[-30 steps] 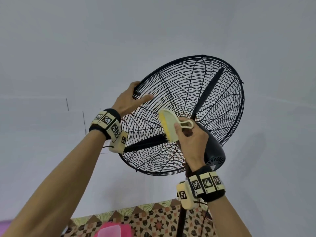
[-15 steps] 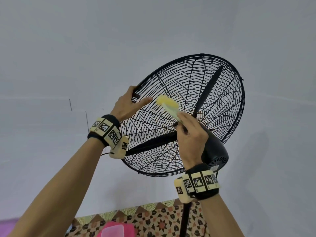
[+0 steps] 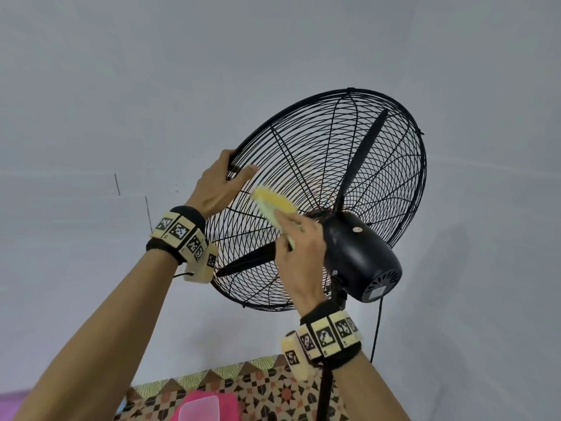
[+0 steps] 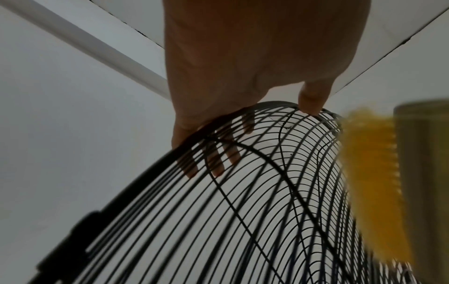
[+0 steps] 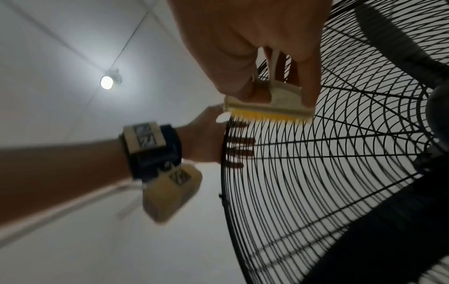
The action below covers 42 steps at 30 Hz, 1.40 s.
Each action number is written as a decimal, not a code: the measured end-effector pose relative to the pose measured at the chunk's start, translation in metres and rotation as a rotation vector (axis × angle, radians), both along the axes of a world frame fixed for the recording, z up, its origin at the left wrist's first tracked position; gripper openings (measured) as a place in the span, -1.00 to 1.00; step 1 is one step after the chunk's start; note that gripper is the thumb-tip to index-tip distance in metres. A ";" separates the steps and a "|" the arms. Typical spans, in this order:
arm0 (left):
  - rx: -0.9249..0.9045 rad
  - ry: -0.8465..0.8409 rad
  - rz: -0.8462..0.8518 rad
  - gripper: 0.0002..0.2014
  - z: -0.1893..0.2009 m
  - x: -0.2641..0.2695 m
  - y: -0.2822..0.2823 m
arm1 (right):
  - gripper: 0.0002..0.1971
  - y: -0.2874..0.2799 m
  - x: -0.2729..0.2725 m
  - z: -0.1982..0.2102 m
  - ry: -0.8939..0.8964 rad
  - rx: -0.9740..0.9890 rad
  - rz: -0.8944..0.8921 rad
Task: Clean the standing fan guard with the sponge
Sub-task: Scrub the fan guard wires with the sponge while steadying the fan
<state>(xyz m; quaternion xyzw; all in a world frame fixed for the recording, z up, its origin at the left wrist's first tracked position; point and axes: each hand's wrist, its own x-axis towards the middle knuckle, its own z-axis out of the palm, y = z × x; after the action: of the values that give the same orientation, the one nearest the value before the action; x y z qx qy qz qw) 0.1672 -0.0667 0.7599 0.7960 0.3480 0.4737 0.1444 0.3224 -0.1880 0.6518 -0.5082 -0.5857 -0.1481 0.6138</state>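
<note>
The black wire fan guard (image 3: 358, 165) tilts up toward the ceiling, with black blades inside and the motor housing (image 3: 358, 256) behind it. My left hand (image 3: 218, 183) grips the guard's left rim (image 4: 243, 123), fingers hooked through the wires and thumb on the back face. My right hand (image 3: 300, 253) holds a cream-handled scrubber with yellow bristles (image 3: 274, 202), the task's sponge. Its bristles (image 5: 267, 116) press against the rear wires near the left rim, just below my left thumb. In the left wrist view the yellow bristles (image 4: 371, 182) appear blurred at the right.
The fan's pole (image 3: 324, 390) and cable (image 3: 376, 329) run down at lower right. A pink container (image 3: 206, 408) sits on a patterned floor mat (image 3: 258, 387) below. White wall lies behind, with a ceiling lamp (image 5: 107, 82) above.
My right hand has swept the scrubber from near the hub up and left across the rear wires toward my left hand. The left hand keeps its grip on the rim.
</note>
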 end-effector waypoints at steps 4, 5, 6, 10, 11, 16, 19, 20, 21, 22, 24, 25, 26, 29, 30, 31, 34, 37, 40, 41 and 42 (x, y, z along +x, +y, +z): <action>0.042 -0.043 0.009 -0.20 -0.004 0.007 -0.003 | -0.40 0.008 0.006 0.021 0.203 0.095 -0.029; 0.042 -0.050 0.013 -0.19 -0.004 0.008 -0.003 | -0.36 0.009 0.001 0.019 0.173 0.043 -0.012; 0.039 -0.054 0.016 -0.18 -0.005 0.008 -0.003 | -0.33 0.009 -0.005 0.012 0.118 -0.029 0.008; 0.014 -0.068 0.016 -0.18 -0.006 0.002 -0.003 | -0.36 -0.004 -0.016 -0.013 -0.020 -0.229 0.141; 0.017 -0.064 0.015 -0.16 -0.007 0.001 -0.003 | -0.38 -0.006 -0.015 -0.010 0.024 -0.190 0.154; 0.054 -0.062 0.045 -0.09 -0.009 0.007 -0.007 | -0.36 0.007 -0.006 0.012 0.224 0.069 -0.018; 0.051 -0.062 0.070 -0.08 -0.009 0.007 -0.005 | -0.35 0.007 -0.015 -0.002 0.102 -0.090 0.045; 0.053 -0.066 0.076 -0.07 -0.010 0.006 -0.004 | -0.35 0.004 -0.018 -0.009 0.047 -0.163 0.090; 0.058 -0.069 0.082 -0.06 -0.010 0.005 -0.003 | -0.36 0.000 -0.017 -0.015 0.014 -0.213 0.129; 0.065 -0.071 0.088 -0.05 -0.011 0.004 -0.003 | -0.38 -0.005 -0.015 -0.017 0.015 -0.211 0.150; 0.074 -0.073 0.086 -0.06 -0.011 0.004 -0.005 | -0.44 -0.008 -0.006 -0.011 0.102 -0.083 0.109; 0.076 -0.076 0.079 -0.09 -0.012 0.005 -0.006 | -0.46 -0.006 0.000 -0.007 0.163 -0.006 0.057; 0.079 -0.080 0.072 -0.11 -0.011 0.007 -0.007 | -0.46 -0.002 0.007 -0.002 0.217 0.049 -0.002; 0.088 -0.080 0.068 -0.07 -0.011 0.009 -0.008 | -0.43 0.013 0.017 0.000 0.276 0.023 -0.099; 0.089 -0.076 0.075 -0.02 -0.011 0.008 -0.007 | -0.42 0.015 0.015 -0.005 0.260 -0.015 -0.078; 0.090 -0.071 0.080 0.02 -0.011 0.007 -0.006 | -0.42 0.015 0.013 -0.013 0.216 -0.058 -0.048; 0.095 -0.069 0.095 0.02 -0.014 0.004 -0.002 | -0.45 0.010 0.007 -0.039 0.051 -0.139 -0.019; 0.103 -0.064 0.092 -0.04 -0.015 0.005 -0.004 | -0.44 0.007 0.011 -0.036 0.206 -0.003 -0.063; 0.112 -0.061 0.087 -0.04 -0.013 0.007 -0.005 | -0.41 0.015 0.014 -0.020 0.293 0.060 -0.117; 0.114 -0.063 0.087 -0.04 -0.013 0.008 -0.005 | -0.40 0.017 0.012 -0.019 0.277 0.034 -0.108; 0.113 -0.067 0.088 -0.05 -0.014 0.008 -0.004 | -0.40 0.018 0.010 -0.020 0.245 -0.008 -0.092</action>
<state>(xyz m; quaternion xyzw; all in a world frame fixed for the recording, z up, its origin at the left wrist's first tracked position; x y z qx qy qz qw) 0.1749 -0.0707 0.7460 0.7704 0.3503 0.5250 0.0898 0.3321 -0.1702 0.6313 -0.5512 -0.4829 -0.1110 0.6713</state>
